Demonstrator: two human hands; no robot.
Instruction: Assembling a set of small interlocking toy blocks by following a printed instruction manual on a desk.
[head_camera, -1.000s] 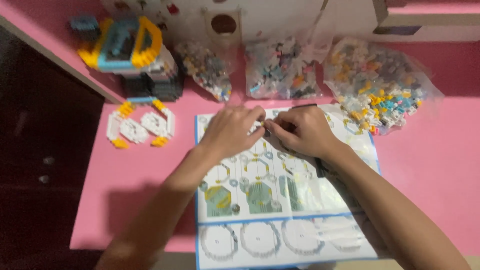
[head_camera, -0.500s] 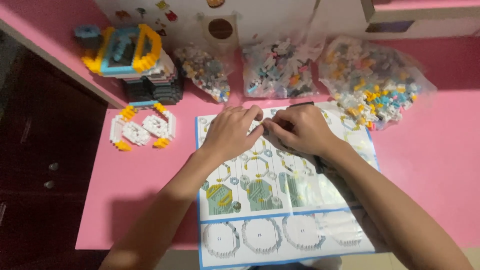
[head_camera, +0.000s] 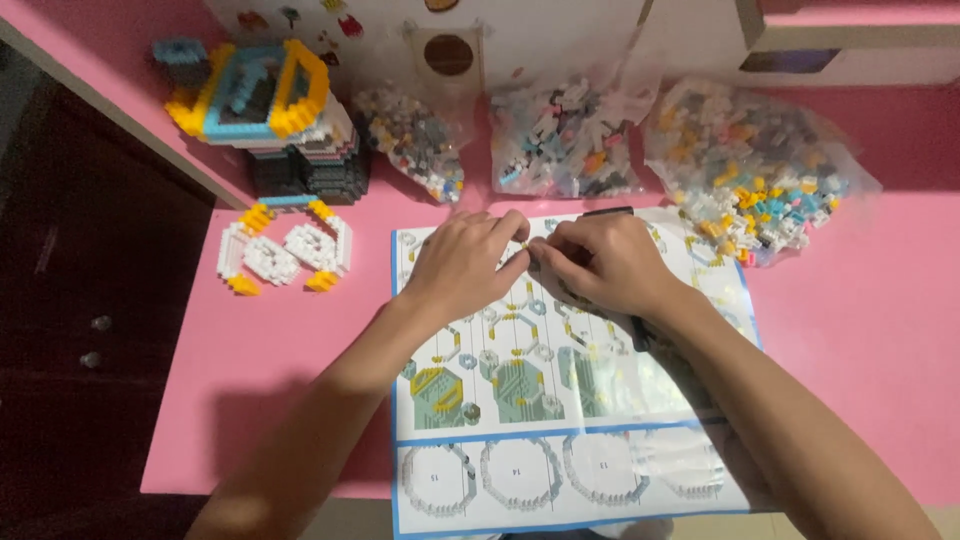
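Overhead view of a pink bench (head_camera: 870, 330). The left hand (head_camera: 462, 262) and the right hand (head_camera: 607, 262) meet fingertip to fingertip over the upper part of a large printed instruction sheet with a blue border and diagrams of octagonal block assemblies (head_camera: 520, 400), which lies flat at the near edge of the bench. The fingers of both hands are drawn together and appear pinched on a tiny pale building-block piece (head_camera: 527, 246) held between them just above the sheet; the piece is too small to tell its shape. Both forearms lie across the sheet.

Behind the hands, along the back of the bench, three clear plastic bags of small multicoloured blocks stand in a row: a small left bag (head_camera: 415, 140), a middle bag (head_camera: 565, 140) and a larger right bag (head_camera: 755, 170), whose near edge touches the sheet's upper right corner. At the far left stands a partly built block model with a yellow and light-blue frame on a grey and white base (head_camera: 270, 115). Just in front of it, well to the left of the sheet, lies a flat white block sub-assembly with yellow tips (head_camera: 283, 250). A white box with coloured stickers (head_camera: 560, 35) stands against the rear.
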